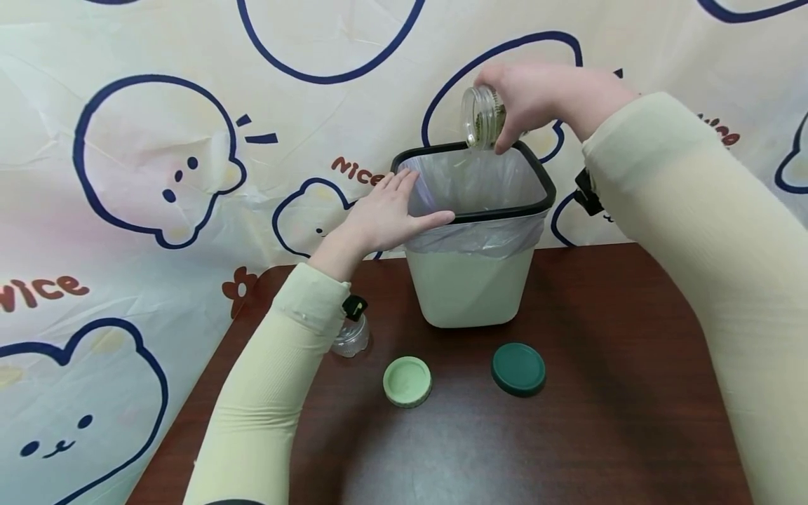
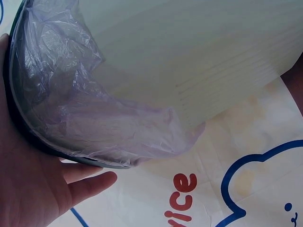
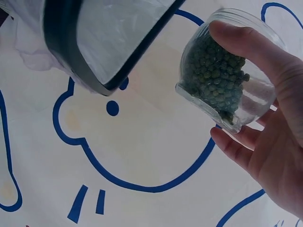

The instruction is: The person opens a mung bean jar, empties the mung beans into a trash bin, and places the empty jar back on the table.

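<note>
My right hand (image 1: 536,98) grips a clear jar (image 1: 475,116) tipped on its side above the far rim of a pale green trash bin (image 1: 473,287). Small round green beans (image 3: 213,71) lie inside the jar in the right wrist view. The jar's mouth faces left and down in the head view. My left hand (image 1: 385,214) rests against the bin's black rim at the near left corner, its fingers and thumb extended. A translucent plastic liner (image 2: 128,123) covers the bin's inside and folds over the rim. The bin's floor is hidden.
A light green lid (image 1: 407,382) and a dark green lid (image 1: 518,369) lie on the brown table (image 1: 461,449) in front of the bin. Another clear jar (image 1: 351,338) stands partly behind my left forearm. A cartoon-print cloth (image 1: 158,154) hangs behind.
</note>
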